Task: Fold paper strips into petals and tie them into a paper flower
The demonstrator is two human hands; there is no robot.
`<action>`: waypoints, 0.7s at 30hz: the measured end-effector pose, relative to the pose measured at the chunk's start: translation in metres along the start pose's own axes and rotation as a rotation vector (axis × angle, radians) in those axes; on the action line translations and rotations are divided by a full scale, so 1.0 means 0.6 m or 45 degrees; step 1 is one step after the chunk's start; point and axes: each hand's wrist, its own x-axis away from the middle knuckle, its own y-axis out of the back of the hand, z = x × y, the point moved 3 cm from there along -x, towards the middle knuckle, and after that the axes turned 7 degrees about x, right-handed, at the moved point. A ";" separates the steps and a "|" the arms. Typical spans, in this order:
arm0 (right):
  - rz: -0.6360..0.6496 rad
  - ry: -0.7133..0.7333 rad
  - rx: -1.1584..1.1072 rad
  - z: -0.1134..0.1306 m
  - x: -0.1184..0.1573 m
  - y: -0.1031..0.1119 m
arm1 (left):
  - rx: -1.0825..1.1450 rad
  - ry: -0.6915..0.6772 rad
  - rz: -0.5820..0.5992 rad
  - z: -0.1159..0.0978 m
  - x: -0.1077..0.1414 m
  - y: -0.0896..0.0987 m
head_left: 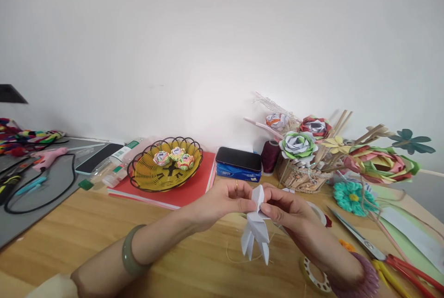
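Note:
A folded white paper piece (256,231) hangs over the wooden table (187,256), with several pointed flaps hanging down. My left hand (231,201) pinches its upper part from the left, thumb against the paper. From the right, my right hand (289,207) grips the same part between thumb and fingers. The two thumbs are close together on either side of a raised white tip. Parts of the fingers behind the paper are hidden.
Behind my hands are a yellow basket (138,177) with paper flowers and a blue box (236,173) bearing a phone. Scissors (369,245), a tape roll (314,277) and a flower basket (301,182) are on the right. A pink glue gun (48,158) lies left.

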 end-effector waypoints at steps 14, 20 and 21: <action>0.028 0.038 0.372 0.021 0.005 0.004 | -0.072 -0.036 0.029 0.005 -0.001 0.005; -0.016 0.048 0.426 0.022 0.004 0.004 | -0.043 -0.032 0.023 0.006 0.000 0.008; -0.038 0.050 0.411 0.021 0.004 0.005 | -0.050 -0.035 0.027 0.005 0.000 0.008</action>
